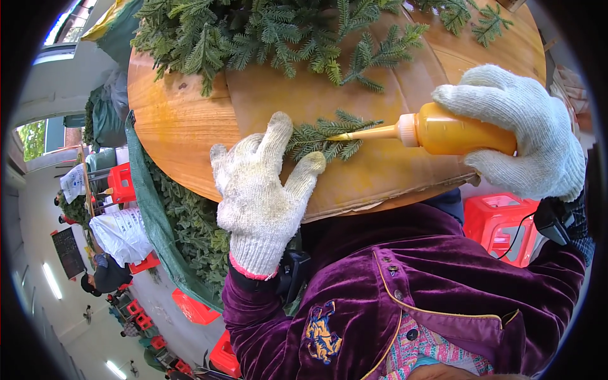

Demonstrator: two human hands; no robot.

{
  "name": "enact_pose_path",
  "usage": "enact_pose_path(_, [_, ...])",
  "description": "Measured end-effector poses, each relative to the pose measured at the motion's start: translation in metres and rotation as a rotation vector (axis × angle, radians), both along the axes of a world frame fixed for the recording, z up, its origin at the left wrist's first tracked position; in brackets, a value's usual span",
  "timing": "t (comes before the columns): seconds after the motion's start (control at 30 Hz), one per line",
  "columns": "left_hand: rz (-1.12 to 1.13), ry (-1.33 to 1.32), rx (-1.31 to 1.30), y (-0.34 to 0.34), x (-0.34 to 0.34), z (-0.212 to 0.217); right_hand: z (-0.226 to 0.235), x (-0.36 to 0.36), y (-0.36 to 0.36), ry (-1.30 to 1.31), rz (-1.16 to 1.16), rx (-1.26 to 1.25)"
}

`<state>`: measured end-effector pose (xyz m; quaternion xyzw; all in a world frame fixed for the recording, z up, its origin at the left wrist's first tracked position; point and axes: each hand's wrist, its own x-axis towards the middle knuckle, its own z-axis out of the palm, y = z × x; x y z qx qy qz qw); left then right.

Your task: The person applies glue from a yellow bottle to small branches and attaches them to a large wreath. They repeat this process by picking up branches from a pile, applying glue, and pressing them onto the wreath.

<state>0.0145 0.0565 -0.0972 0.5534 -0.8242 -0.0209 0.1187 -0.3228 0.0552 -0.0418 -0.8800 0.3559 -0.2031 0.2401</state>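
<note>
My left hand (266, 174), in a worn white knit glove, rests at the table's near edge. Its thumb and forefinger straddle the base of a small green fir sprig (345, 147), which lies flat on a sheet of brown cardboard (373, 190). The other fingers are partly curled. In my right hand (522, 130), also gloved, a squeeze bottle (465, 130) of yellow-orange liquid lies almost level. Its long tapered nozzle points left, and the tip is at the sprig's needles. Gloved fingers wrap round the bottle's base from above and below.
A heap of fir branches (266, 38) covers the far part of the round wooden table (180, 133). Left of my arm, a green sack (149, 209) holds more branches. A red stool (500, 225) stands under the right side. People and red stools appear farther left.
</note>
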Motion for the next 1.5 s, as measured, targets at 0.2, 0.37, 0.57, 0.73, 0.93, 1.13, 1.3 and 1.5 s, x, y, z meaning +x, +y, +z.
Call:
enact_pose_path(0.2, [0.002, -0.004, 0.008, 0.0, 0.001, 0.0, -0.012, -0.013, -0.009, -0.14, 0.059, 0.062])
enact_pose_path(0.37, [-0.005, -0.012, 0.043, -0.003, 0.0, 0.004, -0.007, -0.027, -0.015, -0.08, 0.088, 0.045])
enact_pose_path(0.57, [-0.004, -0.026, 0.049, -0.002, -0.004, 0.01, -0.01, -0.033, -0.012, -0.068, 0.056, -0.031])
enact_pose_path(0.73, [-0.209, 0.129, -0.111, -0.007, -0.018, 0.022, -0.007, -0.019, -0.005, -0.209, 0.017, 0.003])
enact_pose_path(0.93, [-0.326, 0.145, -0.004, -0.021, -0.038, 0.012, -0.009, -0.022, -0.007, -0.213, -0.004, -0.014])
enact_pose_path(1.13, [-0.38, 0.076, 0.047, -0.03, -0.037, 0.011, -0.01, -0.023, -0.012, -0.205, -0.026, -0.031])
enact_pose_path(1.3, [-0.365, 0.038, 0.073, -0.029, -0.043, 0.018, -0.016, -0.025, -0.015, -0.207, -0.026, -0.043])
enact_pose_path(1.5, [-0.243, 0.003, 0.249, -0.025, -0.045, 0.024, -0.027, -0.045, -0.006, -0.271, -0.249, 0.187])
